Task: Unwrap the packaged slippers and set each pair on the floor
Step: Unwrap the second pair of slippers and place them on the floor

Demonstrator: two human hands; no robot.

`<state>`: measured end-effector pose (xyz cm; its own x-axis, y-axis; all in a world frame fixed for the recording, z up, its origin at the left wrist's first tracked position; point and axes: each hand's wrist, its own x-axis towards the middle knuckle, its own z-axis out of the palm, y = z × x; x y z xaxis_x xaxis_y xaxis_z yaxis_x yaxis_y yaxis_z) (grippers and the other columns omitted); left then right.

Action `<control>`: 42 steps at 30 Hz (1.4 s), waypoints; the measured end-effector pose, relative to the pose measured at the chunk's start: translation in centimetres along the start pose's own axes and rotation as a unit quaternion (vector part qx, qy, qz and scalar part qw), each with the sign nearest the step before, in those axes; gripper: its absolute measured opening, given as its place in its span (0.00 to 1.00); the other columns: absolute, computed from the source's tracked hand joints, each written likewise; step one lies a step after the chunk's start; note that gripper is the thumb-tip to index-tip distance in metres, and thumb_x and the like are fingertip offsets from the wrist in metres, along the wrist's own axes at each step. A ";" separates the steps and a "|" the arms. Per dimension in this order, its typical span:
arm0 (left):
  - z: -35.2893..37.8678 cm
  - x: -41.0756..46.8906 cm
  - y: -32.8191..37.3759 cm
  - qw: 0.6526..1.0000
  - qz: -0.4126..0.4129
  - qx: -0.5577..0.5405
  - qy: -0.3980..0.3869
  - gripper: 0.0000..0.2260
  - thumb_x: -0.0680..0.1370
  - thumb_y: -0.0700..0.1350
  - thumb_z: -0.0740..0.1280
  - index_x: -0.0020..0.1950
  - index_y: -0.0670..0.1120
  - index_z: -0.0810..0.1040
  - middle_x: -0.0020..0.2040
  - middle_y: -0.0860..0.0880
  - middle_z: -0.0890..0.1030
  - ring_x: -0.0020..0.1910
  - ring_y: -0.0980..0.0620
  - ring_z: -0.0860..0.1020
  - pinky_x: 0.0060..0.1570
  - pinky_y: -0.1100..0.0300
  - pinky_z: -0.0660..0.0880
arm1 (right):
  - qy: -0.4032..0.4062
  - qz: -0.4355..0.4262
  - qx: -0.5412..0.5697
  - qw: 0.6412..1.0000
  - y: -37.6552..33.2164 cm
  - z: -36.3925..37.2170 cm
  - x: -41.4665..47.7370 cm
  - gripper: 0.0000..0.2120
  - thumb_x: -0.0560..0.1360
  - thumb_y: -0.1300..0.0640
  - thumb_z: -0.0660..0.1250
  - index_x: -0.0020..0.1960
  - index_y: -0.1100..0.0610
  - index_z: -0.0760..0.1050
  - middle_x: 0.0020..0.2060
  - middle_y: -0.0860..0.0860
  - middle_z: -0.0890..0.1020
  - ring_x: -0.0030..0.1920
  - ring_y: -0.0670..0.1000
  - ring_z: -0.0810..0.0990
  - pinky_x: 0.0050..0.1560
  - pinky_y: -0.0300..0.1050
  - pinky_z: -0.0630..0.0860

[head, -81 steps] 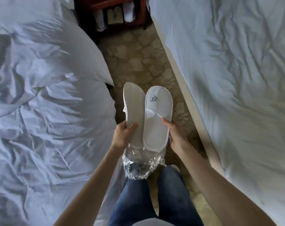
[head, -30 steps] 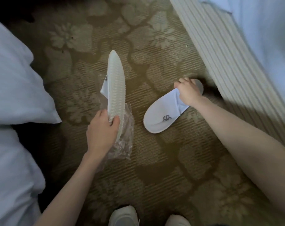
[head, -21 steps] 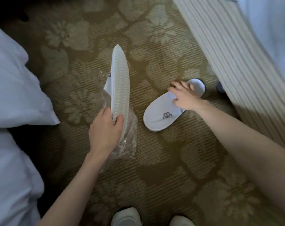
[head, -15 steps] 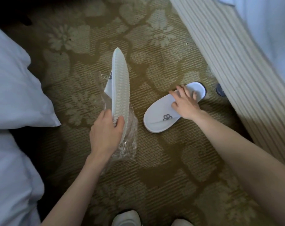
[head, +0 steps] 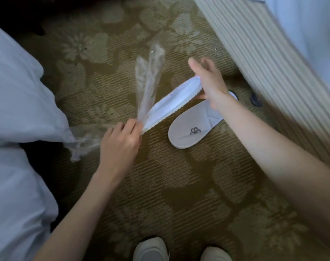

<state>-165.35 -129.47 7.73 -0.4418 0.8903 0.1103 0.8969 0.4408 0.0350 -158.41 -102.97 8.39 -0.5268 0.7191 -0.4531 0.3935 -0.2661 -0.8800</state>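
One slipper (head: 193,127) already lies flat on the carpet (head: 179,185) right of centre in the frame, upper side showing, its rounded end toward the lower left and its other end running under the right wrist. The second slipper (head: 171,104) is held up between both hands, turned on edge, its long axis slanting from lower left to upper right, roughly parallel to the one on the floor and just above and left of it. The left hand (head: 120,142) pinches its lower end together with the clear plastic wrapper (head: 149,81), which streams up toward the top of the frame and also trails off to the left. The right hand (head: 209,81) grips the upper end, fingers partly spread above the edge, thumb hidden beneath. That right hand sits nearest the grounded slipper, almost directly over its far end, so I would guess it is the one to lay this slipper down alongside, once the wrapper is off. Two slippers, one wrapper, two hands; two pale shoes (head: 151,249) at the bottom; bedding (head: 15,102) on the left.
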 end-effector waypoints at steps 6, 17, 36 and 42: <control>-0.1 -0.5 -1.3 0.992 0.076 0.026 0.101 0.13 0.79 0.34 0.64 0.63 0.39 0.77 0.58 0.42 0.81 0.51 0.42 0.78 0.50 0.50 0.69 | -0.153 0.139 -0.143 0.968 2.9 -3.9 -0.7 0.14 0.69 0.56 0.75 0.53 0.56 0.82 0.48 0.54 0.84 0.46 0.50 0.83 0.45 0.43 0.77; 0.2 0.9 -1.3 0.995 -0.085 -0.023 -0.046 0.33 0.71 0.32 0.65 0.74 0.41 0.58 0.69 0.41 0.63 0.68 0.40 0.64 0.67 0.36 0.57 | -0.285 0.231 0.048 0.929 15.0 -9.3 -8.9 0.28 0.62 0.70 0.69 0.62 0.59 0.74 0.50 0.54 0.85 0.50 0.53 0.85 0.43 0.47 0.81; 2.8 0.2 2.9 0.987 -0.091 -0.134 -0.001 0.17 0.76 0.30 0.58 0.64 0.37 0.71 0.60 0.38 0.72 0.45 0.34 0.76 0.42 0.44 0.72 | 0.092 0.328 0.320 0.884 19.2 -3.1 -14.0 0.15 0.75 0.70 0.66 0.61 0.63 0.73 0.60 0.60 0.79 0.56 0.60 0.79 0.50 0.56 0.78; 2.5 0.1 2.4 0.980 -0.113 -0.161 -0.001 0.16 0.77 0.31 0.58 0.64 0.38 0.71 0.60 0.40 0.71 0.46 0.37 0.76 0.44 0.44 0.72 | 0.072 0.362 0.239 0.898 18.2 -2.6 -13.8 0.12 0.78 0.60 0.66 0.60 0.60 0.69 0.53 0.60 0.76 0.50 0.63 0.78 0.33 0.53 0.79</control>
<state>-163.30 -128.00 5.32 -0.6292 0.7748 0.0617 0.7353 0.5676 0.3703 -142.02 -116.11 -1.01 -0.1467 0.3119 -0.9387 0.2072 -0.9183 -0.3374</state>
